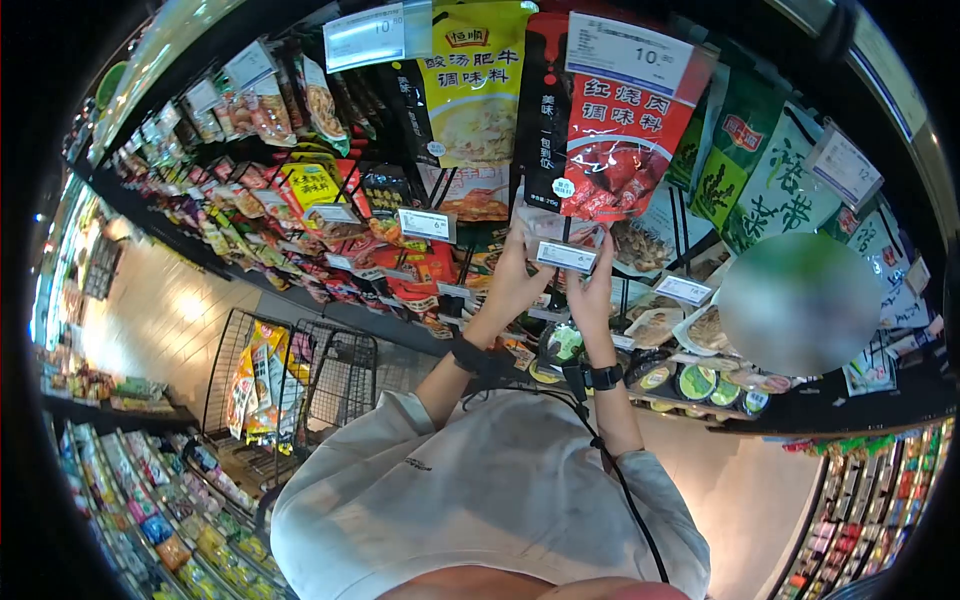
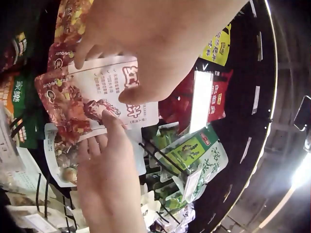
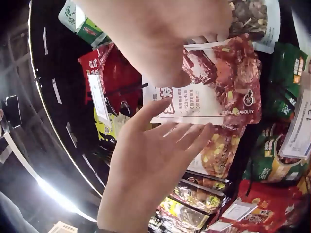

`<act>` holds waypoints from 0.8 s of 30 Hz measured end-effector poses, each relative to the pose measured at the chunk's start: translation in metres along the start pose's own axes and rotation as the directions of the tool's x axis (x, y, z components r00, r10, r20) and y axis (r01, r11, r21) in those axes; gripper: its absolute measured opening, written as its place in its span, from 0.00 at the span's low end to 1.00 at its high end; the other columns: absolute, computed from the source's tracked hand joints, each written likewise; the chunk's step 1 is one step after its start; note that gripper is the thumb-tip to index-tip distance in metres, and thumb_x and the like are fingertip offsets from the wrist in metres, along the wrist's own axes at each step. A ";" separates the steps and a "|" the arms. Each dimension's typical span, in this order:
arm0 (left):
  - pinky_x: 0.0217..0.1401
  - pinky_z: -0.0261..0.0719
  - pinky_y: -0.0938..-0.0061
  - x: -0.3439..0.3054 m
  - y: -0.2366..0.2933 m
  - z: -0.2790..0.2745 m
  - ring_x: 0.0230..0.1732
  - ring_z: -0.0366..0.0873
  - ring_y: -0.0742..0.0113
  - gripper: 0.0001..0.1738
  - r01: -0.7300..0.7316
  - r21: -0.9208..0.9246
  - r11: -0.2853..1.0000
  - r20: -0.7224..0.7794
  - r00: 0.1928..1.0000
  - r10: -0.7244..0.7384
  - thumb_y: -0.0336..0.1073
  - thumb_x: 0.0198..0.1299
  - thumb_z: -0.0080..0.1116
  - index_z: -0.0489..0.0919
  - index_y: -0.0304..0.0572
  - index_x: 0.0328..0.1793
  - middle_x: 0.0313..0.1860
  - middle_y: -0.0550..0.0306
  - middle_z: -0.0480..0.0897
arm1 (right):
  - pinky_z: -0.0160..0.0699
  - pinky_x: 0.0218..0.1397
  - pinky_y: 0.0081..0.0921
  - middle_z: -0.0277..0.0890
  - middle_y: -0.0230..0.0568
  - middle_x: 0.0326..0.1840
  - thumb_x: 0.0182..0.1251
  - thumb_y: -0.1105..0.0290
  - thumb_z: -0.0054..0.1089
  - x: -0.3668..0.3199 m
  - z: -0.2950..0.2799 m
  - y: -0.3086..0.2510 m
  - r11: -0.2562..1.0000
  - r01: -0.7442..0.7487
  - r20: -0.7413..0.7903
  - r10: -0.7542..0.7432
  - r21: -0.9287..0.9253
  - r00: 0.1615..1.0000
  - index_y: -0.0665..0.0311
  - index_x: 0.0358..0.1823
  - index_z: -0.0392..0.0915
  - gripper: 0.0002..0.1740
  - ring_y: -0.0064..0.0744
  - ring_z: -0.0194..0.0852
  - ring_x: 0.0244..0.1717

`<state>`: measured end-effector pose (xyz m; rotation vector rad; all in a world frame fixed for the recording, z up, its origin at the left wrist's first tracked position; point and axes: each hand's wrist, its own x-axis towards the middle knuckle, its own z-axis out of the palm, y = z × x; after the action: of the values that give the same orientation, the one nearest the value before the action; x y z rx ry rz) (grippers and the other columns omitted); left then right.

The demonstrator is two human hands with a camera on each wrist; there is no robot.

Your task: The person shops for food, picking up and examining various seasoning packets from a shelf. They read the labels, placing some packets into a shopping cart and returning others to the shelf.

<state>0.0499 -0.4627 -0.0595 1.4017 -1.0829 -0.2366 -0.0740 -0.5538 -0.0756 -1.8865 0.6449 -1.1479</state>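
Note:
Both hands hold a white and reddish-brown sauce pouch [image 2: 104, 85] by its two side edges, in front of the hanging shelf packs. In the left wrist view the left hand [image 2: 141, 43] has its thumb on the printed front and its fingers bent over one edge. The right hand [image 2: 109, 179] pinches the opposite edge, thumb in front and fingers behind. Seen from the head, the left hand [image 1: 519, 281] and right hand [image 1: 592, 292] are side by side under the red pouch [image 1: 618, 145], and a price tag [image 1: 566, 256] covers part of the held pouch.
A yellow pouch [image 1: 470, 90] and green seaweed packs [image 1: 745, 150] hang on hooks around the hands. Price tags jut out on metal prongs. Behind the person at the left stands a wire cart [image 1: 340, 375] with a bright bag [image 1: 262, 385]. Lower shelves carry round tubs [image 1: 697, 382].

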 end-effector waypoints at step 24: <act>0.50 0.80 0.75 -0.296 0.129 -0.217 0.44 0.82 0.73 0.16 0.481 0.033 0.876 -0.741 0.600 -0.302 0.33 0.70 0.54 0.77 0.32 0.60 0.45 0.52 0.86 | 0.74 0.49 0.25 0.78 0.37 0.41 0.81 0.65 0.46 -0.128 0.083 -0.070 0.937 -0.179 0.576 -0.028 0.300 0.817 0.69 0.42 0.75 0.14 0.27 0.75 0.41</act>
<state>-0.0097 -0.0790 -0.0437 1.7262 -0.1188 0.1414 -0.0569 -0.3886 -0.0980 -1.7507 0.1591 -0.5329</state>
